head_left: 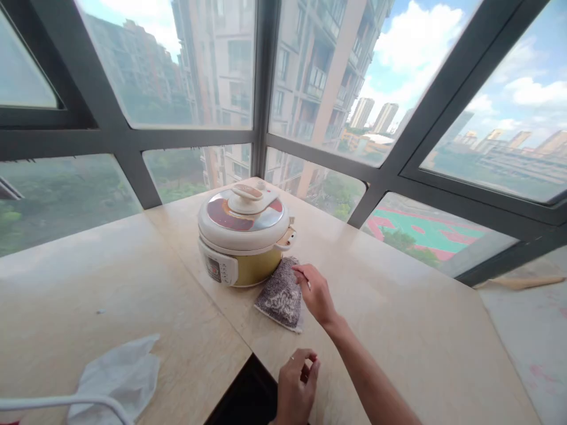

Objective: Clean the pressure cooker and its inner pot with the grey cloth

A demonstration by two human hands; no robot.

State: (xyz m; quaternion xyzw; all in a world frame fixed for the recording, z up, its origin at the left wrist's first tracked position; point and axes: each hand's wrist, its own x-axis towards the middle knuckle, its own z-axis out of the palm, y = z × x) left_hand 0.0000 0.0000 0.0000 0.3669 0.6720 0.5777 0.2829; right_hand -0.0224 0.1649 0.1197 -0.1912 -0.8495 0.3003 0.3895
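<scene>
A fuzzy grey-purple cloth [271, 289] lies flat on the counter, against the front right of a white and gold electric cooker [257, 268]. Small whitish bits [284, 304] are heaped on the cloth. My right hand [315, 290] is over the cloth's right edge, its thumb and fingers drawn together; whatever is between them is too small to make out. Nearer to me, my left hand [297, 381] is curled with thumb and forefinger pinched, in front of the cloth and apart from it. What it holds, if anything, cannot be made out.
Crumpled white thin sheet [119, 375] and a white cable [84, 401] lie at the lower left. A small pale scrap [101, 311] is on the counter [398, 330]. A dark recess [248, 392] opens at the front edge. Dark window frames [261, 88] enclose the corner.
</scene>
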